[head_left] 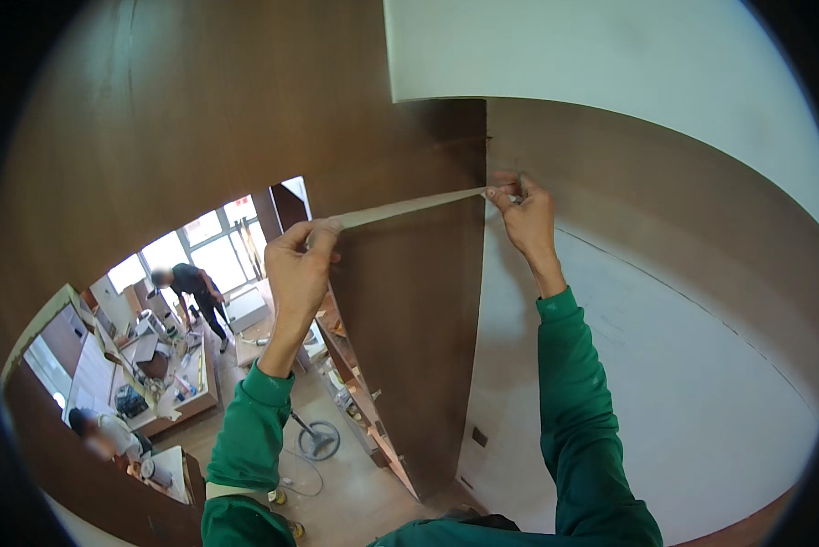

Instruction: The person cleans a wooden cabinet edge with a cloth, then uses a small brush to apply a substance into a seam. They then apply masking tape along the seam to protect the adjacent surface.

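Note:
A narrow, pale beige strip of tape [409, 209] stretches taut between my raised hands, its right end higher than its left. My left hand [298, 269] pinches one end between thumb and fingers. At the other end my right hand [526, 217] also pinches it, thumb against the strip and the other fingers curled loosely. Behind the strip stands a dark brown wood panel [409, 310]. My right hand is near the corner where this panel meets a white wall [628, 383]; whether it touches the wall I cannot tell.
A brown wood surface [236, 100] spans the upper left; a white curved edge [610, 55] hangs at upper right. Through an opening, a person in dark clothes [195, 283] bends by cluttered worktables [186, 410]. Another person [122, 436] is lower left. A round hose-like thing [318, 441] lies on the floor.

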Tool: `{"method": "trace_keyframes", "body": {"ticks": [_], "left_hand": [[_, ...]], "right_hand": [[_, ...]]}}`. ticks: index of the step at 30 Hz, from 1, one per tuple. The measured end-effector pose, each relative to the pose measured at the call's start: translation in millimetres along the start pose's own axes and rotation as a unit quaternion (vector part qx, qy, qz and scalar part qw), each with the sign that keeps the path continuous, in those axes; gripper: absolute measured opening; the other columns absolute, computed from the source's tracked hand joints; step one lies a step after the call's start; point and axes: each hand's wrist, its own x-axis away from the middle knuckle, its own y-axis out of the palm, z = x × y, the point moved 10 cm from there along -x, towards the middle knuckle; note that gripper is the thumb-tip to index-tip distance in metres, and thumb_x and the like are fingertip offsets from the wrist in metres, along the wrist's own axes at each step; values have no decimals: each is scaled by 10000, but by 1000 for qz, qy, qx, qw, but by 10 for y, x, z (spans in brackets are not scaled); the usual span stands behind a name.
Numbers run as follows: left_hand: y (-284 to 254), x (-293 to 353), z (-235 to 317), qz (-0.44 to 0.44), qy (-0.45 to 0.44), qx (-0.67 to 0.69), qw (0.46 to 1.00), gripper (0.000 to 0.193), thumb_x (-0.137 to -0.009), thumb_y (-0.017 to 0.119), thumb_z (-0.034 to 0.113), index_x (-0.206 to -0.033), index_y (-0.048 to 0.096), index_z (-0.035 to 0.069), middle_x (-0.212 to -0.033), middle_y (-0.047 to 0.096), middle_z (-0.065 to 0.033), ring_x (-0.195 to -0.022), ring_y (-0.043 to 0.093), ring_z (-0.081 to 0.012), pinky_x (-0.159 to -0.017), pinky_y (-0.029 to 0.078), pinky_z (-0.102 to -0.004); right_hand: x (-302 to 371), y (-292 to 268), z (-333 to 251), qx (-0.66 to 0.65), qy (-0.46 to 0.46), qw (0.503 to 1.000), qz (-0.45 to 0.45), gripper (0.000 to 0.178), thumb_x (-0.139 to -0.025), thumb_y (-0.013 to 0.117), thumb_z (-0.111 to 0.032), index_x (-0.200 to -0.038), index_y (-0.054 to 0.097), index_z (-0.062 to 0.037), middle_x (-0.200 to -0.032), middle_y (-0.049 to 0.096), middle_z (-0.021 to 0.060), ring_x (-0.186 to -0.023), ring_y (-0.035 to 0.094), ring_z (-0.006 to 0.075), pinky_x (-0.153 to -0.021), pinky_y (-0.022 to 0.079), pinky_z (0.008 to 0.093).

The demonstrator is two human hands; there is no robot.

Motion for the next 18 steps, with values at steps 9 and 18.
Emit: {"method": "trace_keyframes", "body": {"ticks": [9,18], "left_hand": [[394,-55,213,-140,41,-14,989,576,-799,766,101,-1316,545,-21,-972,641,-70,-760,601,-71,-682,465,-216],[713,-184,234,-238,23,-24,971,670,-775,759,62,-1374,475,-32,-942,641,-64,-741,606,-81,-691,478,-221]], "right_hand": [[-230,300,-63,151,-95,978,106,319,-796,606,-26,-1102,687,-71,-997,655,234,-900,642,415,-813,509,455],[-278,386,91,206,-69,963,160,350,-796,611,-39,-1136,681,-84,-1060,614,231,-905,636,411,-789,519,466]]}}
